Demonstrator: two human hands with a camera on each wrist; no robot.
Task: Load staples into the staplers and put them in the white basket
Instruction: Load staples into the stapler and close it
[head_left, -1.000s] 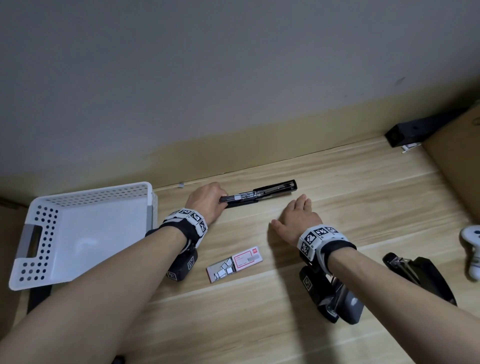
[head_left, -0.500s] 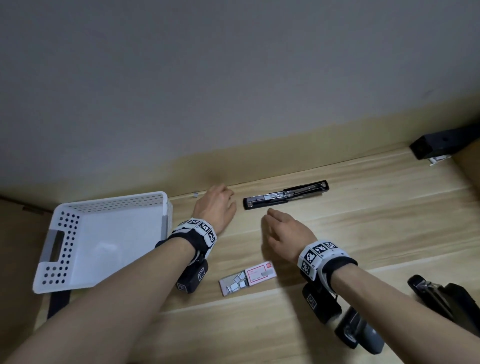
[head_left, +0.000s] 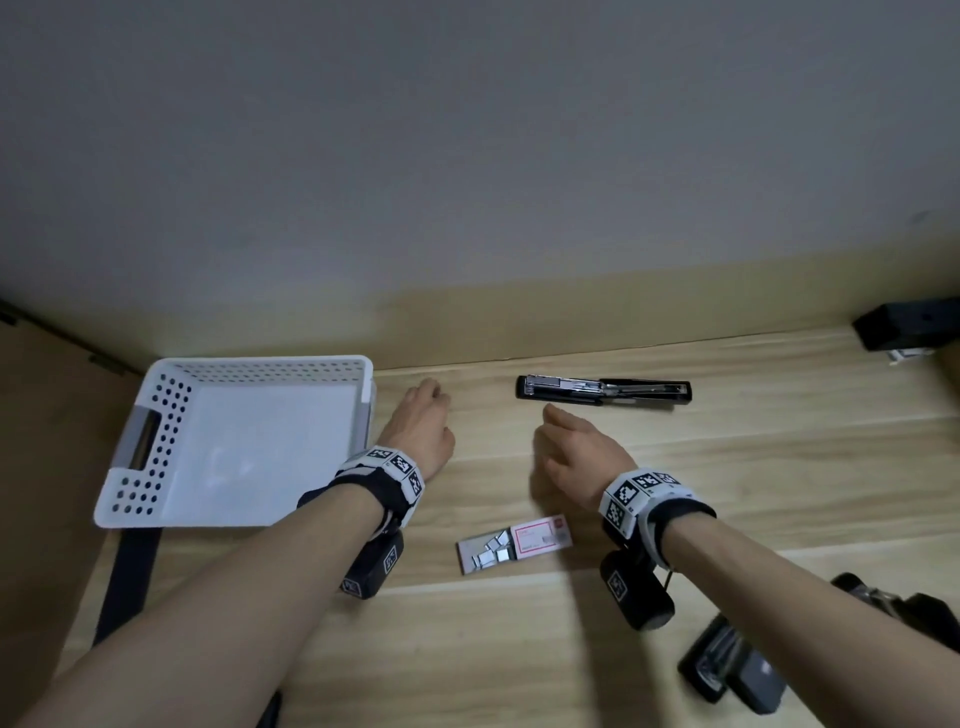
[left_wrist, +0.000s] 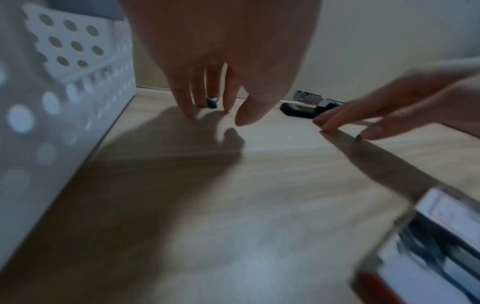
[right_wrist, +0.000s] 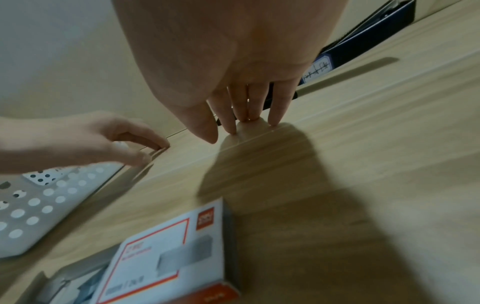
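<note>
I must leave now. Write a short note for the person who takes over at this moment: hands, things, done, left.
Left hand: holds nothing, fingertips on the table beside the white basket.
Right hand: open, holds nothing, just short of the opened stapler by the wall.
Staple box lies open between the wrists. Two more staplers lie near the right forearm.
Done: one stapler opened; no stapler is in the basket.
Left: load all three, put them in the basket.

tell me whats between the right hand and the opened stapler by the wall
Nothing: in the head view only bare wooden table separates the right hand from the opened stapler.
</note>
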